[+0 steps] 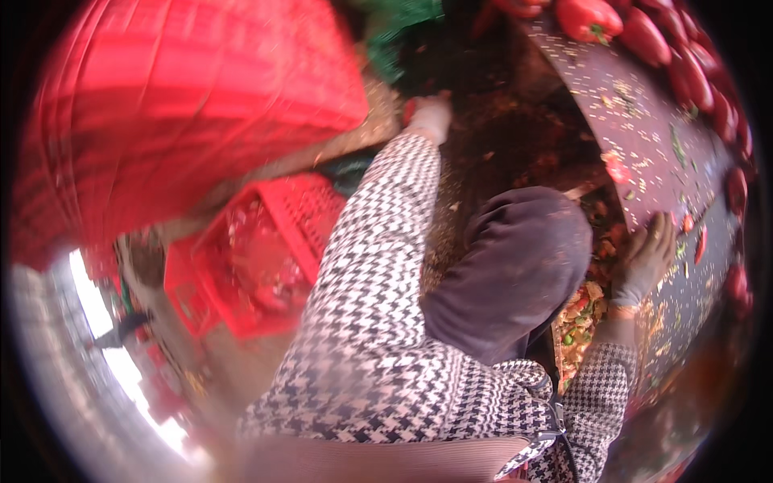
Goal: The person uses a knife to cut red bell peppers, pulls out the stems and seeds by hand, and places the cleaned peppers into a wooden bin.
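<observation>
My left hand [430,116], in a pale glove, reaches far forward, low beside the tall red crates. A small red thing shows at its left side; blur hides whether the fingers grip it. My right hand [646,259], gloved too, rests with its fingers apart on the near edge of the dark table [649,115]. Pale seeds and green scraps are strewn over this tabletop. Red peppers [645,37] lie along its far side, and a small red piece [701,244] lies just right of my right hand.
Large red plastic crates [205,78] stand at the upper left. Below them a red basket [290,223] holds red contents. Green mesh or plastic [398,30] lies at the top. Pepper scraps [583,317] fill a space between my knee and the table.
</observation>
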Tool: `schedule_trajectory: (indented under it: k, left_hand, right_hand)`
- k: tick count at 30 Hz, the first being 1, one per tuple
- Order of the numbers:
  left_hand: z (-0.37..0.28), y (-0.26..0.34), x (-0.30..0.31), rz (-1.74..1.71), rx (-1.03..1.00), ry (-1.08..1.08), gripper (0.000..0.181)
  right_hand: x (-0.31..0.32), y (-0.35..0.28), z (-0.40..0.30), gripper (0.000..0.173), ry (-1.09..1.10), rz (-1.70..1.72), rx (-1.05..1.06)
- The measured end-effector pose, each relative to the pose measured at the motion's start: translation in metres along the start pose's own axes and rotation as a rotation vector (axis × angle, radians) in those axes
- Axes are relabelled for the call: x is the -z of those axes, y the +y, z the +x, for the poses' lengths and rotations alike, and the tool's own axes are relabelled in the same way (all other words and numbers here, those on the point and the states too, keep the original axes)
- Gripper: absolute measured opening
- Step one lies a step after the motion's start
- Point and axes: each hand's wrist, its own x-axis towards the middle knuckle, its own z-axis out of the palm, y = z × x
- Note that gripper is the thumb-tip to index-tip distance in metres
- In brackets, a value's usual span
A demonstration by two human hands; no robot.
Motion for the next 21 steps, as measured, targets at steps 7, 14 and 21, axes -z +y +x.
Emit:
schedule_trajectory:
  k: [7,14,21]
  left_hand:
    - [-0.081,0.04,-0.012,-0.28,-0.05,-0.039,0.073]
    - [-0.122,0.042,-0.04,-0.475,0.099,-0.11,0.095]
    - [-0.123,0.024,-0.06,-0.75,0.248,-0.202,0.093]
  right_hand:
    - [-0.004,0.006,-0.004,0.042,0.044,-0.013,0.052]
    - [-0.011,0.009,-0.005,0.042,0.05,-0.031,0.044]
    - [-0.015,0.011,-0.006,0.04,0.048,-0.085,-0.016]
